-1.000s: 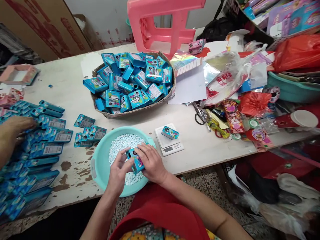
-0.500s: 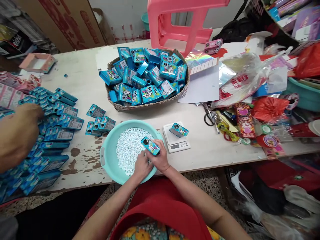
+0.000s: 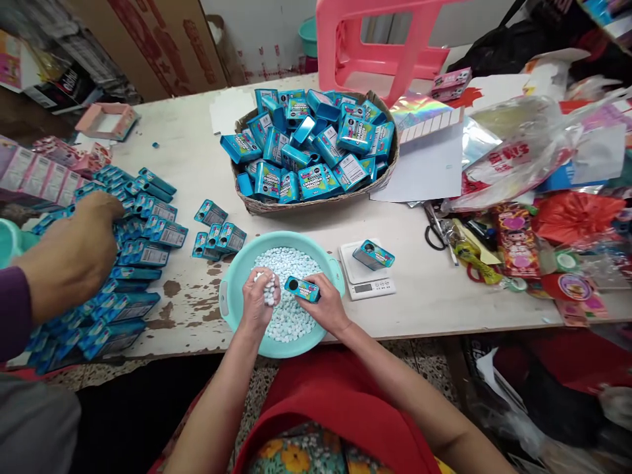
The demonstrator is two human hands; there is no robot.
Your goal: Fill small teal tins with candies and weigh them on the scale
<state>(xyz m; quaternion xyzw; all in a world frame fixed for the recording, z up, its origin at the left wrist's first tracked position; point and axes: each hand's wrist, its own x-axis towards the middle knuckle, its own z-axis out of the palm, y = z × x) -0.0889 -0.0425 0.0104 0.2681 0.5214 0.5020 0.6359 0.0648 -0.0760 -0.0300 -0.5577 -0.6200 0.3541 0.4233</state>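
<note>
My left hand (image 3: 257, 299) is cupped around a heap of small white candies (image 3: 267, 287), just above the bowl. In my right hand (image 3: 326, 304) is a blue candy tin (image 3: 302, 288), tilted, with the dark round hole in its top facing up. Both hands are over a mint-green bowl (image 3: 226, 275), which holds many loose white candies (image 3: 291, 322). Right of the bowl, another blue tin (image 3: 374, 255) stands on a small white kitchen scale (image 3: 355, 276). Several more blue tins (image 3: 217, 237) are grouped to the bowl's left.
A cardboard tray (image 3: 316, 203) heaped with blue tins stands behind the bowl. At left, a co-worker's hand (image 3: 74, 253) is over rows of tins (image 3: 143, 253). Scissors (image 3: 434, 227), plastic bags (image 3: 513, 158) and wrappers crowd the right. A pink stool (image 3: 340, 59) stands at the back.
My left hand has come up from the bowl with a handful of candies. The tin in my right hand has turned, its hole toward the left hand. The view has shifted left.
</note>
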